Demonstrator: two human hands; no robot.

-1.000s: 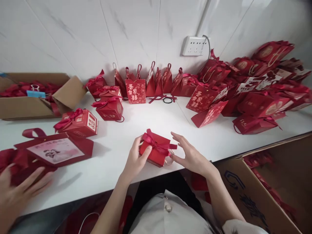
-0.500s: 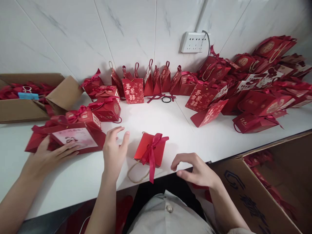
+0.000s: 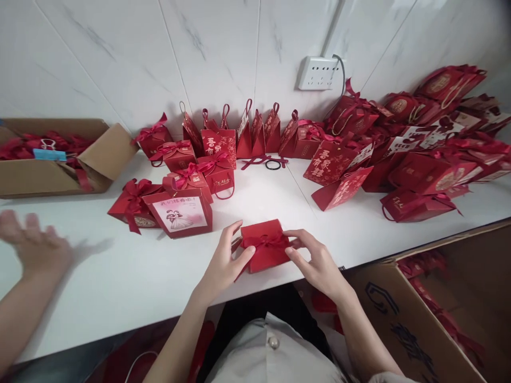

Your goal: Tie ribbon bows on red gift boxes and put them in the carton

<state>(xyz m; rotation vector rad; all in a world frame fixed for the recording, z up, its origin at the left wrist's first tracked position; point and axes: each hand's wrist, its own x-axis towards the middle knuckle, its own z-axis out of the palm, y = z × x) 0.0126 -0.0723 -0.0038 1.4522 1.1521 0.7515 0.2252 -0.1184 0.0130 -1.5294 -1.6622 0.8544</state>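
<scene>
A small red gift box (image 3: 268, 261) with a dark pink ribbon bow lies on the white table in front of me. My left hand (image 3: 225, 261) grips its left side, thumb on the front and fingers behind that edge. On the opposite side, my right hand (image 3: 315, 259) has thumb and index finger against the right edge by the ribbon. The golden cord handle is mostly hidden behind my left fingers. Left of my hands stands a red bag-shaped box (image 3: 181, 215) with a wedding-couple picture, beside a ribboned red box (image 3: 136, 205).
Another person's hand (image 3: 35, 250) hovers over the table at far left. Red boxes (image 3: 423, 159) pile up at right; several triangular ones (image 3: 271, 130) line the wall. Cardboard boxes stand at left (image 3: 40, 178) and lower right (image 3: 383, 303). A power strip (image 3: 319, 73) is on the wall.
Both my hands have closed in on the gift box, which has turned slightly and shifted right. The other person's hand has left the picture box, now standing farther right, and moved left.
</scene>
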